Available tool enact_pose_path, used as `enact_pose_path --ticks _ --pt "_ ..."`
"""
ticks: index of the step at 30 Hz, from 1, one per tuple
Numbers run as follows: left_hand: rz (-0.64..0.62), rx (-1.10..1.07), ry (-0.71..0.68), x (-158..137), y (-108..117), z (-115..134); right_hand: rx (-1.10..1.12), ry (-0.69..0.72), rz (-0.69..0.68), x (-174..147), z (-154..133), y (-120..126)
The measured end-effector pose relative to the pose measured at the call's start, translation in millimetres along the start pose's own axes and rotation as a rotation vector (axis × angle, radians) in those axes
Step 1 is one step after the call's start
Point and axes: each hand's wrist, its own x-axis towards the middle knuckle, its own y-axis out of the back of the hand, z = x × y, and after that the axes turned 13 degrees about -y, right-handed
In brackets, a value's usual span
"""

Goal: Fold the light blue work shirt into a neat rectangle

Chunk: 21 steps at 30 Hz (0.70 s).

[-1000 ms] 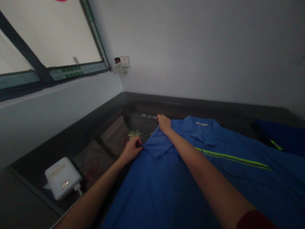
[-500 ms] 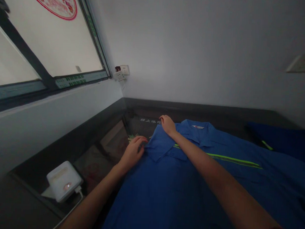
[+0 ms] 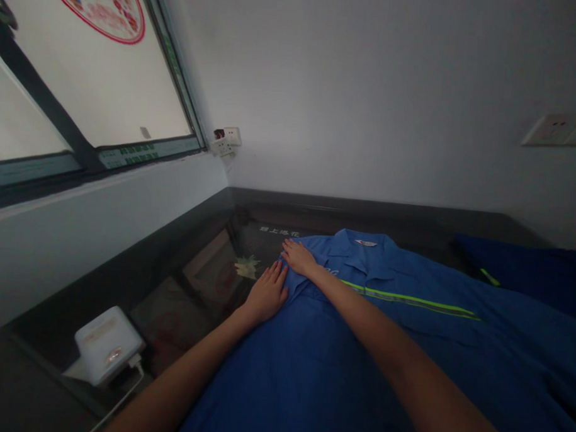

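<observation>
- Blue fabric is forming the shirt [image 3: 418, 283], which is lying spread out beneath both hands and reaching well to their right.
- Left hand [image 3: 267, 294] is resting palm down on the near left edge of the fabric, its fingers straight and close together.
- Right hand [image 3: 300, 257] is lying flat just beyond the left hand, its fingers extending leftward over the fabric edge; whether any cloth is caught under either palm, the view is not telling.
- Collar [image 3: 385, 248] is sitting to the right of the right hand, with a white label [image 3: 365, 243] showing inside it.
- Yellow-green stripe [image 3: 417, 302] is running rightward across the shirt from beside the right wrist.
- Dark glossy table [image 3: 269, 214] is supporting the shirt; white lettering [image 3: 278, 231] is showing just beyond the right hand.
- White device [image 3: 108, 345] is standing well to the left of the left hand, with a cable [image 3: 125, 396] trailing toward the left forearm.
- Dark blue garment [image 3: 527, 265] is lying well right of both hands.
</observation>
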Motion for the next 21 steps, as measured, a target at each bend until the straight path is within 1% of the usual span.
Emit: enact_pose_path --ticks 5,9,13,15,16,18,20,21 --pt "-0.101 0.081 0.035 1.3 11.4 3.9 -0.01 -0.008 -0.03 7.9 1.9 -4.1" --pt "-0.16 0.088 -0.003 -0.5 15.6 0.8 0.002 0.02 -0.05 11.3 6.1 -7.5" --pt "-0.148 0.058 -0.032 -3.2 14.7 -2.4 0.027 0.056 -0.056 11.1 9.9 -7.8" --pt "-0.11 0.049 -0.03 -4.6 13.3 -2.8 0.09 0.095 -0.026 9.5 12.1 -3.3" --pt "-0.084 0.045 -0.027 -5.2 12.8 -2.7 0.141 0.101 0.009 8.5 13.9 0.5" --pt "-0.036 0.038 -0.021 -6.2 13.0 -1.8 0.24 0.042 0.108 7.2 18.9 10.2" --pt "-0.005 0.041 -0.022 -6.5 15.1 0.0 0.285 -0.082 0.188 8.6 25.6 20.4" --pt "0.003 0.047 -0.028 -6.5 16.7 1.1 0.288 -0.143 0.205 10.7 28.9 24.6"
